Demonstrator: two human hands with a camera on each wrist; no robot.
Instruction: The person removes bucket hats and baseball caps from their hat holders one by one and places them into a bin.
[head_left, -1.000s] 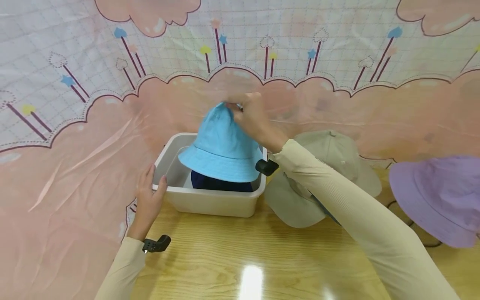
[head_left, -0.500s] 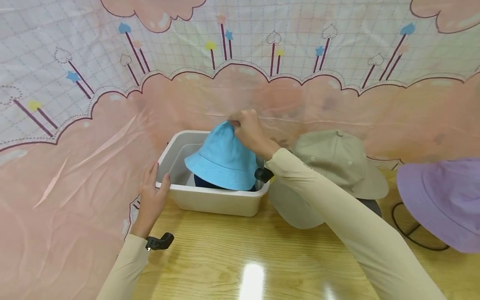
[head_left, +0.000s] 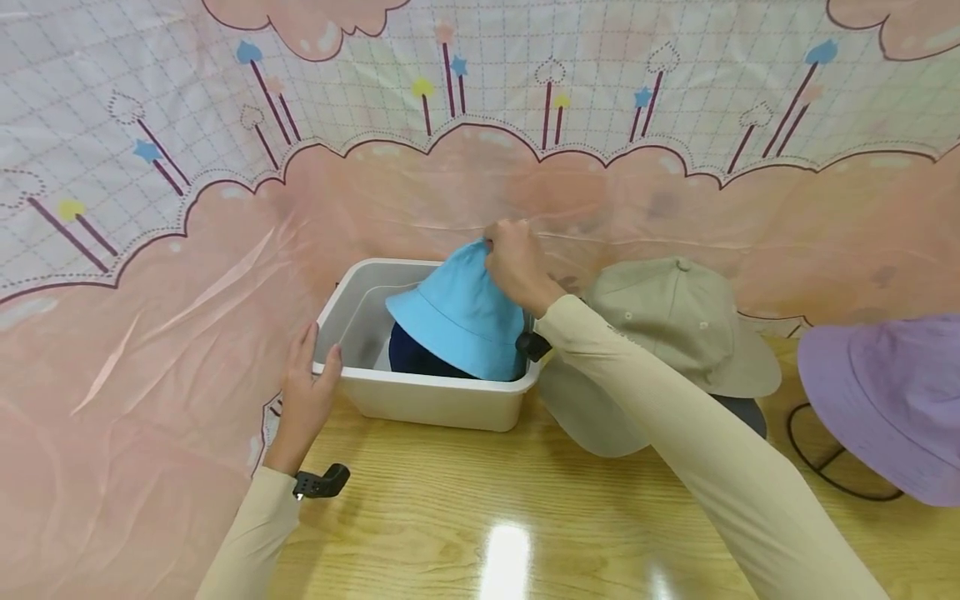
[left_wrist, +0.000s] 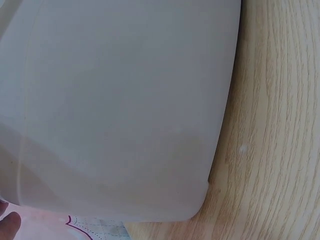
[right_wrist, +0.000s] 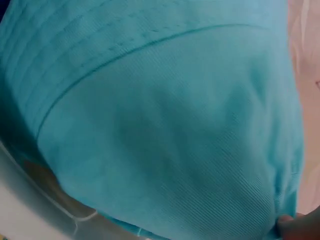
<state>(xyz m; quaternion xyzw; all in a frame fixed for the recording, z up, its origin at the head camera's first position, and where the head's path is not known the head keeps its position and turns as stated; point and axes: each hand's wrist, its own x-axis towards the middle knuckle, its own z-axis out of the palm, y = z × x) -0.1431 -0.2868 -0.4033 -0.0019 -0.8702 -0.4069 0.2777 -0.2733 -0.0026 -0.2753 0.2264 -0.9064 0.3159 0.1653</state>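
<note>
Head: the right hand point(head_left: 519, 265) pinches the blue hat point(head_left: 465, 312), tilted partly inside the pale bin point(head_left: 427, 406); the left hand point(head_left: 307, 406), fingers extended, touches the rim. Left wrist: fingertips point(left_wrist: 9, 226) beside the bin's wall. Right wrist: fingers narrowed on the hat's crown.

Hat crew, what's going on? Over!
Right hand pinching blue hat. Left hand touching bin. Blue hat tilted, partly inside. Navy hat underneath.

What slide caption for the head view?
Right grip holds a tilted blue bucket hat by its crown, partly inside a white bin; left grip on its rim.
</note>
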